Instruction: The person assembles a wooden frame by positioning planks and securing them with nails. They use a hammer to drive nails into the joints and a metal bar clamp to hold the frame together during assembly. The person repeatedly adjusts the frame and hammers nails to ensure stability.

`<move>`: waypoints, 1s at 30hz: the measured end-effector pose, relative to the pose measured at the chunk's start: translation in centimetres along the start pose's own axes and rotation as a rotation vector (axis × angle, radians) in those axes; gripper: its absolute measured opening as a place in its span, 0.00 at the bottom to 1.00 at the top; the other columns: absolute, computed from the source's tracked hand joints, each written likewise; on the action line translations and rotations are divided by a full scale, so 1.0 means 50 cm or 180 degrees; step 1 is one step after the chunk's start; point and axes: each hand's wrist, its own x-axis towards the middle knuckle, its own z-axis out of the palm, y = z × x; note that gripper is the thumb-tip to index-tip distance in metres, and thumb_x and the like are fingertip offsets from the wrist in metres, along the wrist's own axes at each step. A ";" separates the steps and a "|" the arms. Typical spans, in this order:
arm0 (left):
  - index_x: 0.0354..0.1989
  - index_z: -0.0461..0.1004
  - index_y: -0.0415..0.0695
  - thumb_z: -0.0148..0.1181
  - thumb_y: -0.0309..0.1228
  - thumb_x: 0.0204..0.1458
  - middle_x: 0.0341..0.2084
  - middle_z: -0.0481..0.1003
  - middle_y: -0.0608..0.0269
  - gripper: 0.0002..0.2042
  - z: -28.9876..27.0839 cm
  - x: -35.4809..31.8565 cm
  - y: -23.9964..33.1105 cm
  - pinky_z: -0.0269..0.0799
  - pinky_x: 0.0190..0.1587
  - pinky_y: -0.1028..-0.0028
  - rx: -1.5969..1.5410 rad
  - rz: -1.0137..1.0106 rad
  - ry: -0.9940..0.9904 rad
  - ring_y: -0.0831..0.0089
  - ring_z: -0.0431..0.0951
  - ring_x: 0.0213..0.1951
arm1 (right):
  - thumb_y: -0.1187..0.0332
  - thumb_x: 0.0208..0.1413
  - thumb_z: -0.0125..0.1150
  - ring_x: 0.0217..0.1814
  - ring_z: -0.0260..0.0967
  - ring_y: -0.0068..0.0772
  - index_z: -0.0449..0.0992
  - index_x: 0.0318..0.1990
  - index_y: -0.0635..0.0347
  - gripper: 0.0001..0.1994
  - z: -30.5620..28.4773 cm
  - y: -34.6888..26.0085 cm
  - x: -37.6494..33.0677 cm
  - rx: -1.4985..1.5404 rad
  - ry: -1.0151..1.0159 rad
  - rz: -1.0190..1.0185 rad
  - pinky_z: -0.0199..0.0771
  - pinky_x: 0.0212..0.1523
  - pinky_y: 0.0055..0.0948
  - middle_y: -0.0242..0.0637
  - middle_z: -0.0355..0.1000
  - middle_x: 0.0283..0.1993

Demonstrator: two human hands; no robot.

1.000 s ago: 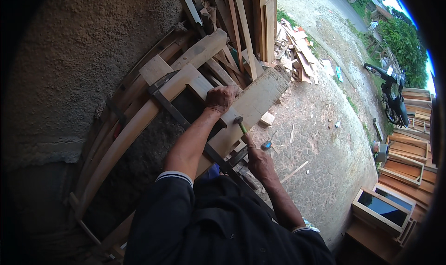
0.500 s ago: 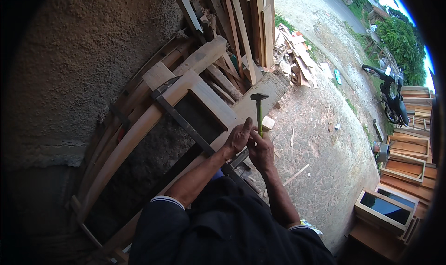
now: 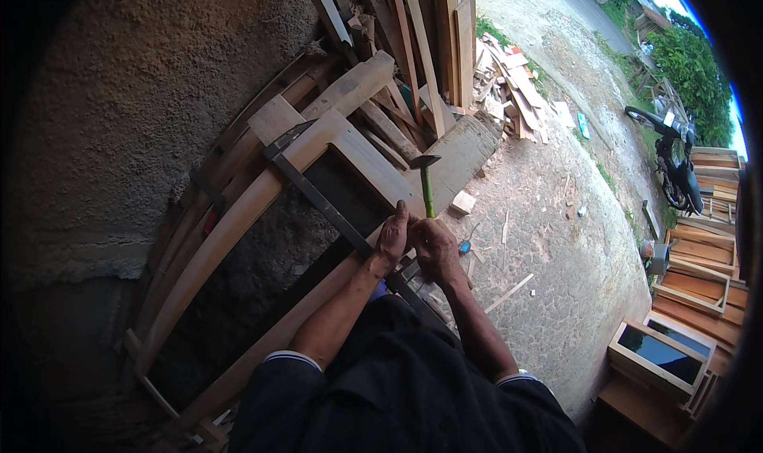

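My right hand (image 3: pixel 437 250) grips a hammer (image 3: pixel 427 184) by its green handle, the dark head raised above the hands. My left hand (image 3: pixel 392 242) presses on the lower rail of an arched wooden frame (image 3: pixel 238 214) that leans against a rough wall, right beside the right hand. A long dark metal bar clamp (image 3: pixel 318 203) runs diagonally across the frame from its upper rail down to where my hands meet. Whatever sits under my left fingers is hidden.
A rough plastered wall (image 3: pixel 119 95) stands at the left. Planks and offcuts (image 3: pixel 445 48) lean and pile behind the frame. Stone-paved ground (image 3: pixel 556 246) spreads right, with a motorbike (image 3: pixel 675 159), stacked wooden frames (image 3: pixel 699 262) and a small wood block (image 3: pixel 462 203).
My left hand came down from the frame's upper part to the lower rail beside my right hand. The hammer rose from low near the rail to upright above both hands.
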 end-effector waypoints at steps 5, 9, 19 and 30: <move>0.42 0.73 0.44 0.39 0.55 0.69 0.19 0.70 0.72 0.26 -0.037 -0.019 -0.008 0.53 0.19 0.84 -0.0893 -0.0185 0.0667 0.86 0.62 0.18 | 0.68 0.64 0.62 0.37 0.75 0.26 0.77 0.43 0.60 0.06 0.034 0.034 0.039 0.0814 0.0183 0.0562 0.73 0.37 0.31 0.35 0.76 0.33; 0.45 0.73 0.39 0.52 0.37 0.67 0.21 0.75 0.68 0.12 -0.052 -0.006 -0.013 0.69 0.25 0.72 0.0636 0.1889 0.1545 0.77 0.71 0.22 | 0.68 0.65 0.61 0.33 0.69 0.23 0.77 0.43 0.61 0.06 0.053 0.074 0.063 0.0400 0.0447 0.0159 0.71 0.36 0.30 0.32 0.73 0.31; 0.41 0.79 0.36 0.61 0.24 0.61 0.31 0.77 0.70 0.05 -0.016 -0.009 -0.008 0.70 0.39 0.81 -0.0159 0.0631 0.0991 0.84 0.73 0.33 | 0.66 0.67 0.58 0.33 0.67 0.27 0.74 0.42 0.59 0.06 0.078 0.063 0.067 0.1431 0.0310 0.0973 0.69 0.34 0.31 0.34 0.72 0.31; 0.39 0.78 0.37 0.62 0.25 0.61 0.32 0.78 0.70 0.04 -0.020 -0.005 -0.034 0.71 0.38 0.82 0.0119 0.1283 0.1023 0.85 0.73 0.33 | 0.67 0.67 0.57 0.34 0.67 0.24 0.73 0.46 0.60 0.07 0.089 0.063 0.040 0.1104 0.0326 0.0619 0.70 0.37 0.30 0.34 0.71 0.32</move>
